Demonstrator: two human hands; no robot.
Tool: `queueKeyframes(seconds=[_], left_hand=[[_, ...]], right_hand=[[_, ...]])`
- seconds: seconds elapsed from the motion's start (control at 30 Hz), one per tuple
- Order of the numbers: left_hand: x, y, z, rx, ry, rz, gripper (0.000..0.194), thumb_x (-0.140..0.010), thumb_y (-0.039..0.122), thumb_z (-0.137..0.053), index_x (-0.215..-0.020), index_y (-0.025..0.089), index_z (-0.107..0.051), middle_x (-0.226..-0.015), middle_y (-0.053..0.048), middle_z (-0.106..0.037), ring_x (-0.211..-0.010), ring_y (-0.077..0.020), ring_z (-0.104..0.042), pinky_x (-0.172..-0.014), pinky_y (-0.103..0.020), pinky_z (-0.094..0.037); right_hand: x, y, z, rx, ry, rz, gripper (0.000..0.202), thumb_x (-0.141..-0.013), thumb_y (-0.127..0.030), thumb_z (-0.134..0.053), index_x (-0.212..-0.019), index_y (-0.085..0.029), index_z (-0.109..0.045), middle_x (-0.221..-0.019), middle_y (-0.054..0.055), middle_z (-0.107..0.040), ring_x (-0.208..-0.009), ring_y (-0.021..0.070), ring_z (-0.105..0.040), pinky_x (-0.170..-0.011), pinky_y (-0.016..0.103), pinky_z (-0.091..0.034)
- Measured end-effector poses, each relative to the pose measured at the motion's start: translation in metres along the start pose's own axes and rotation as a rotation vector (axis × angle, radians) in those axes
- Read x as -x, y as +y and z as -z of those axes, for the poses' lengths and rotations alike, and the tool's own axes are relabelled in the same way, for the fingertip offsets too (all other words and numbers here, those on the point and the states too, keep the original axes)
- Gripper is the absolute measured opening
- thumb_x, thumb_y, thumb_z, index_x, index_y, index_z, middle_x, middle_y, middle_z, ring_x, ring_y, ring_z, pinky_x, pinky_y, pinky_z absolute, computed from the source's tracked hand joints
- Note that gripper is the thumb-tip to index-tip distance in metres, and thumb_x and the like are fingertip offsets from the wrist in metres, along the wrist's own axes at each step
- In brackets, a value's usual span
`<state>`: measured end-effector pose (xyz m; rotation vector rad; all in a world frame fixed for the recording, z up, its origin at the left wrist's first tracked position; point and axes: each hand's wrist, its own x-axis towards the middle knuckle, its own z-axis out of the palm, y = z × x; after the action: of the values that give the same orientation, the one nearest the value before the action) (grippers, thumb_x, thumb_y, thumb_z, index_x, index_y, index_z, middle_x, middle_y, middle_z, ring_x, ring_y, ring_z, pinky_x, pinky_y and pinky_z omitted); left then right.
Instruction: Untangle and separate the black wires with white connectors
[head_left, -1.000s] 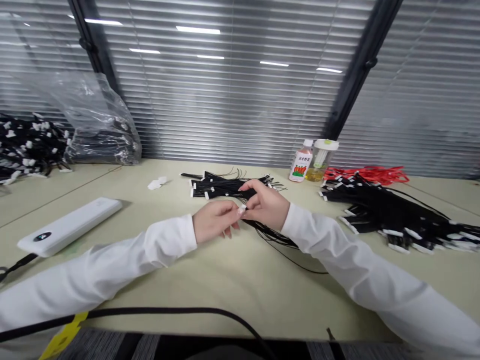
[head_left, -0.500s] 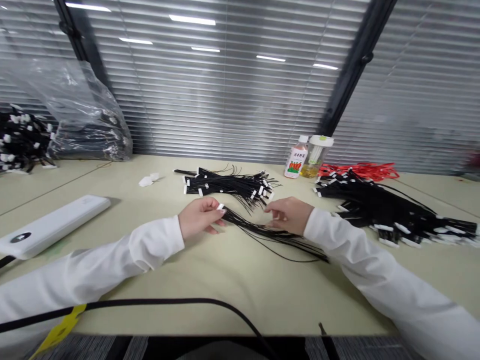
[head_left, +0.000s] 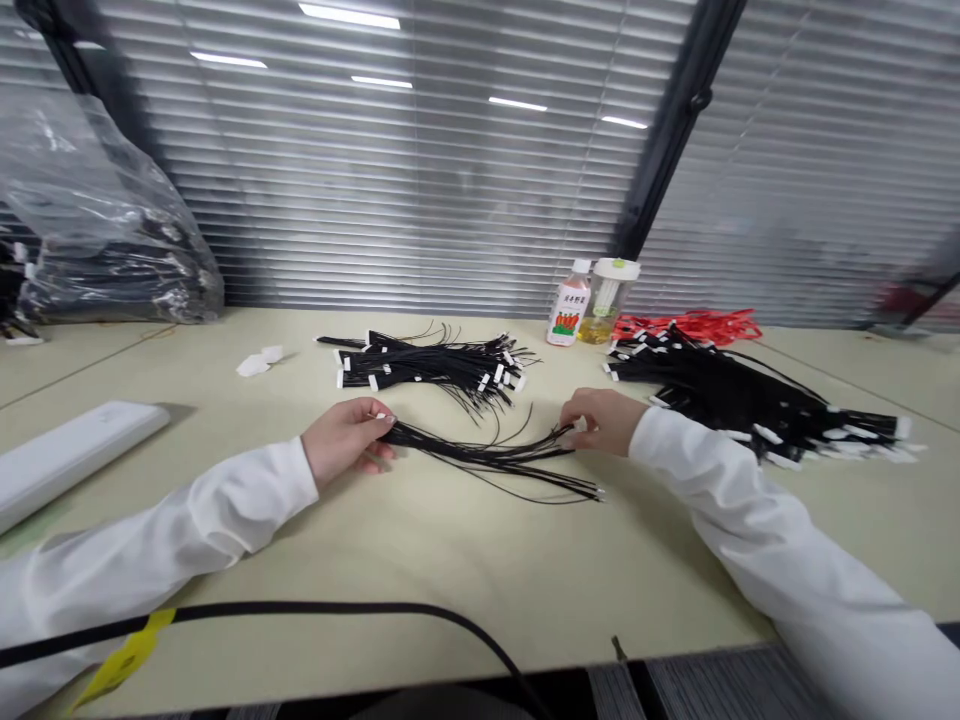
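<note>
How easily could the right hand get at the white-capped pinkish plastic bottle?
Probably yes: nothing seems to stand between the right hand and the bottle, though that hand touches thin black wires.

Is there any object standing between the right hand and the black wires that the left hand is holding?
Nothing visible does: the right hand is at some loose ends of the black wires; whether it grips them is unclear. The wire pile lies farther back, not between.

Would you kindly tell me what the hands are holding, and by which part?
A bundle of black wires: the left hand pinches its left end, the right hand some strands near their right ends.
</note>
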<state>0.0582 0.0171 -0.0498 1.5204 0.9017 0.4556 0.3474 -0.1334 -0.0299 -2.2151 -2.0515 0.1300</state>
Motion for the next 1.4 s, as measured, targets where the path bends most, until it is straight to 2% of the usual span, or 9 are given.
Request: queueKeyframes(seconds=[0.17,0.37,0.53,0.8,0.9,1.07,1.2,1.27,1.4], left_hand=[[-0.004,-0.003,0.004,0.009,0.031,-0.052,0.035,-0.06,0.044,-0.062,-0.069,0.016,-0.042,-0.059,0.005,-0.047,-0.05,-0.0089,-0.055,-0.036,-0.016,-0.042],[-0.004,-0.005,0.005,0.073,0.045,-0.053,0.031,-0.064,0.042,-0.058,-0.071,0.015,-0.043,-0.066,0.002,-0.053,-0.047,-0.0061,-0.053,-0.038,-0.016,-0.044],[-0.001,-0.005,0.003,0.105,0.035,-0.099,0.034,-0.063,0.044,-0.059,-0.07,0.015,-0.042,-0.066,0.001,-0.055,-0.046,-0.0061,-0.052,-0.038,-0.016,-0.044],[-0.002,-0.008,0.006,0.127,0.023,-0.104,0.029,-0.067,0.04,-0.056,-0.069,0.015,-0.042,-0.064,0.001,-0.056,-0.046,-0.0063,-0.053,-0.038,-0.017,-0.044],[-0.004,-0.008,0.008,0.162,0.053,-0.077,0.029,-0.066,0.04,-0.057,-0.068,0.016,-0.042,-0.061,0.001,-0.056,-0.044,-0.0067,-0.052,-0.037,-0.017,-0.044],[-0.008,-0.007,0.016,0.161,0.116,-0.043,0.032,-0.062,0.04,-0.061,-0.067,0.016,-0.041,-0.054,0.002,-0.054,-0.039,-0.006,-0.048,-0.036,-0.019,-0.044],[-0.01,-0.008,0.021,0.094,0.114,-0.028,0.034,-0.061,0.042,-0.061,-0.067,0.016,-0.04,-0.053,0.002,-0.055,-0.037,-0.0058,-0.046,-0.036,-0.019,-0.043],[-0.011,-0.008,0.022,0.026,0.121,-0.044,0.032,-0.062,0.042,-0.059,-0.066,0.017,-0.04,-0.051,0.003,-0.053,-0.035,-0.0059,-0.045,-0.034,-0.018,-0.04],[-0.009,-0.006,0.02,-0.123,0.122,-0.107,0.03,-0.064,0.043,-0.056,-0.063,0.017,-0.041,-0.042,0.006,-0.047,-0.032,-0.0057,-0.041,-0.032,-0.016,-0.033]], right_hand=[[-0.001,-0.001,0.005,-0.304,0.263,-0.034,0.027,-0.065,-0.041,-0.056,-0.06,-0.015,-0.051,-0.057,0.0,-0.049,-0.05,0.0061,-0.04,-0.05,0.02,-0.033],[0.006,-0.019,0.016,-1.264,0.491,-0.087,0.034,-0.054,-0.038,-0.068,-0.074,-0.02,-0.047,-0.055,-0.005,-0.05,-0.052,0.0073,-0.051,-0.053,0.022,-0.04],[0.006,-0.03,0.014,-1.633,0.473,-0.103,0.026,-0.06,-0.027,-0.065,-0.079,-0.023,-0.047,-0.053,-0.006,-0.047,-0.054,0.0063,-0.05,-0.055,0.021,-0.043],[0.002,-0.032,0.01,-1.778,0.42,-0.263,0.019,-0.063,-0.021,-0.062,-0.078,-0.023,-0.051,-0.06,-0.004,-0.046,-0.055,0.0047,-0.047,-0.048,0.017,-0.039],[0.004,-0.029,0.011,-1.733,0.382,-0.162,0.024,-0.06,-0.024,-0.065,-0.08,-0.024,-0.053,-0.056,-0.005,-0.043,-0.054,0.0054,-0.045,-0.049,0.019,-0.039],[0.013,-0.015,0.013,-1.259,0.08,0.018,0.03,-0.063,-0.032,-0.065,-0.088,-0.019,-0.055,-0.053,-0.003,-0.046,-0.052,0.0072,-0.048,-0.046,0.019,-0.037],[0.017,-0.018,0.013,-1.01,-0.066,0.059,0.031,-0.07,-0.041,-0.055,-0.089,-0.017,-0.054,-0.053,-0.002,-0.048,-0.049,0.0094,-0.051,-0.041,0.019,-0.036],[0.016,-0.023,0.012,-0.821,-0.032,0.014,0.031,-0.076,-0.044,-0.045,-0.082,-0.015,-0.056,-0.055,0.001,-0.052,-0.049,0.0099,-0.052,-0.044,0.021,-0.039],[0.011,-0.029,0.008,-0.249,0.205,0.022,0.03,-0.081,-0.035,-0.036,-0.08,-0.017,-0.06,-0.065,0.003,-0.061,-0.056,0.0108,-0.056,-0.062,0.027,-0.043]])
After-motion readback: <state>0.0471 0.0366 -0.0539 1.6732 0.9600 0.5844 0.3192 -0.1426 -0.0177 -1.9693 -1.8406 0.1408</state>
